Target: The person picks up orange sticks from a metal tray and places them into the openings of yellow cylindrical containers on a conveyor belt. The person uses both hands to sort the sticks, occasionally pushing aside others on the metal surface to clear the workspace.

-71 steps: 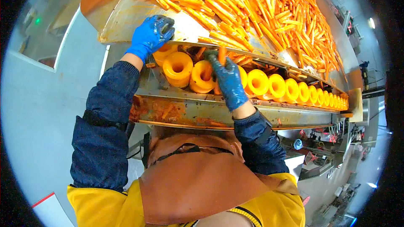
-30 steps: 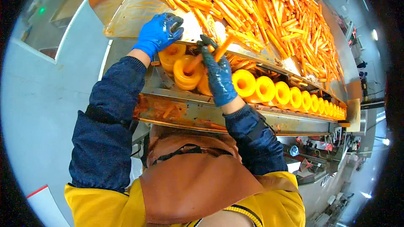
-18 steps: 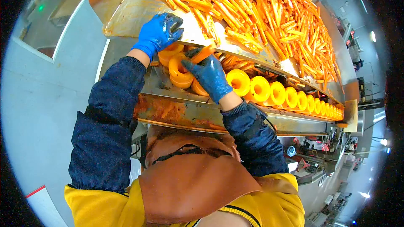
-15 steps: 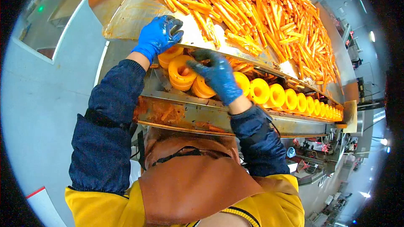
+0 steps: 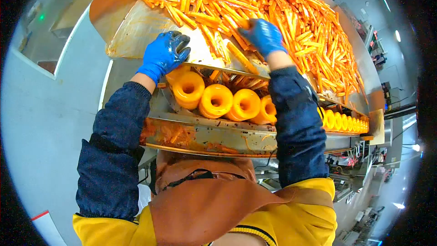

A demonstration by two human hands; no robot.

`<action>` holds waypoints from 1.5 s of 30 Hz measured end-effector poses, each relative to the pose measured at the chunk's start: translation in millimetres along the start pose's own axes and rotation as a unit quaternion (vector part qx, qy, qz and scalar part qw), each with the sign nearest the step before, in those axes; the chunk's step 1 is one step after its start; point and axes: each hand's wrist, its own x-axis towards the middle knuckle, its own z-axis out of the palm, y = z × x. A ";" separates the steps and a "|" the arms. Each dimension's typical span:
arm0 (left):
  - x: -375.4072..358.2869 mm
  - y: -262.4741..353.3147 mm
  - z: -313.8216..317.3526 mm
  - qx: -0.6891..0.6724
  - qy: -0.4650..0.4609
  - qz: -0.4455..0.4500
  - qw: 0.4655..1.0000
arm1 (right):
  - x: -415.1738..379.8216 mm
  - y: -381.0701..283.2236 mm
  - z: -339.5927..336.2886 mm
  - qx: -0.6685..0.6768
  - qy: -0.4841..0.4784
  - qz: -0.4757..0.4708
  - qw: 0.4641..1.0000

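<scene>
My left hand (image 5: 165, 55), in a blue glove, rests by the near lip of the metal tray (image 5: 136, 29), at the left end of a row of yellow cups. Its fingers are curled in; whatever they may hold is hidden. Farther right, my right hand (image 5: 265, 37), gloved too, reaches over the tray into a heap of orange, sauce-coated sticks (image 5: 309, 32). Its fingertips are bent down among the sticks, so their grip does not show. Below the lip stand round yellow cups with a central hole (image 5: 215, 100), partly covered by my right sleeve.
A metal ledge (image 5: 227, 132) with orange smears and scraps runs in front of the cups. Loose sticks lie in the gap behind them. The brown apron (image 5: 214, 205) is close to the ledge. Other equipment (image 5: 350, 173) stands at the right.
My right hand has left the yellow cups and moved up and right to the heap of sticks. My left hand stays near the lip, slightly lower in view.
</scene>
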 end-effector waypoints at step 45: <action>2.9 -10.7 11.2 0.006 -0.008 0.002 1.000 | -171.5 -0.8 48.4 0.623 0.134 0.160 0.754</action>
